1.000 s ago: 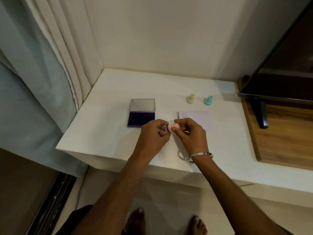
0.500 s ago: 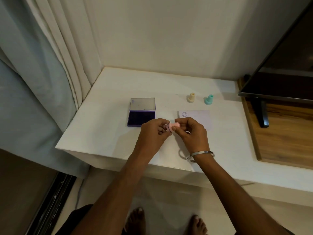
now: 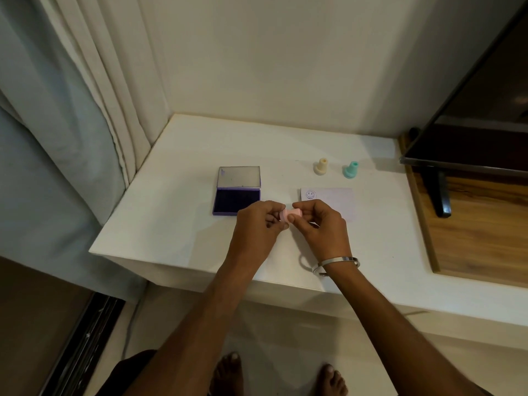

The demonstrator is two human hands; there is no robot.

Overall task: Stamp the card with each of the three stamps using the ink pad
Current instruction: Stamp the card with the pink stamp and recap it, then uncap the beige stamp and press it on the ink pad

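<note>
Mid-frame, the left hand (image 3: pixel 258 227) and right hand (image 3: pixel 323 227) both pinch the pink stamp (image 3: pixel 291 215), fingers clamped around it.

It was a home, by the window curtains (image 3: pixel 71 115), television (image 3: pixel 471 115) and person's bare feet (image 3: pixel 228 375).

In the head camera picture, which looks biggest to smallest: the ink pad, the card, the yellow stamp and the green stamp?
1. ink pad, open, lid included
2. card, partly hidden by the right hand
3. green stamp and yellow stamp: too alike to rank
</note>
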